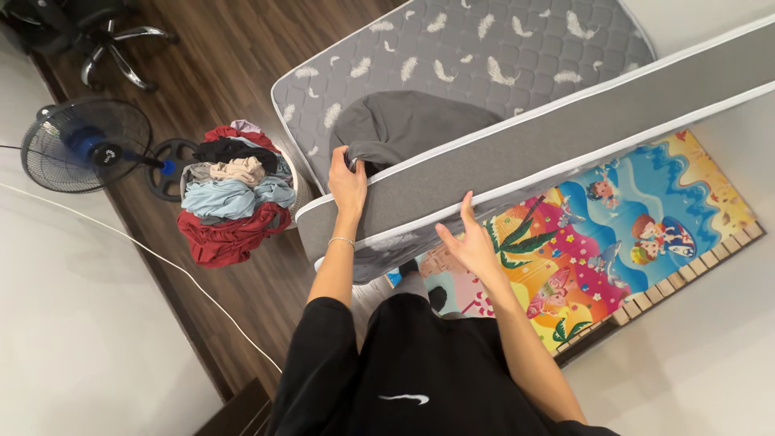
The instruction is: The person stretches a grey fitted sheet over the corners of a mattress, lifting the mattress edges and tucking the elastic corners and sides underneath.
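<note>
A grey quilted mattress (484, 56) with white feather prints stands tipped up on its long edge, its plain grey side wall (565, 137) facing me. My left hand (347, 182) grips a dark grey cloth (404, 125) at the mattress's near corner. My right hand (468, 242) is spread open, fingers against the mattress's lower white-piped edge. Under the mattress lies a bright cartoon beach mat (613, 234) on wooden bed slats (686, 270).
A basket heaped with red, blue and beige clothes (230, 202) stands left of the mattress on the wooden floor. A pedestal fan (85, 145) and a white cable (161, 258) are further left. An office chair base (121, 48) is at the top left.
</note>
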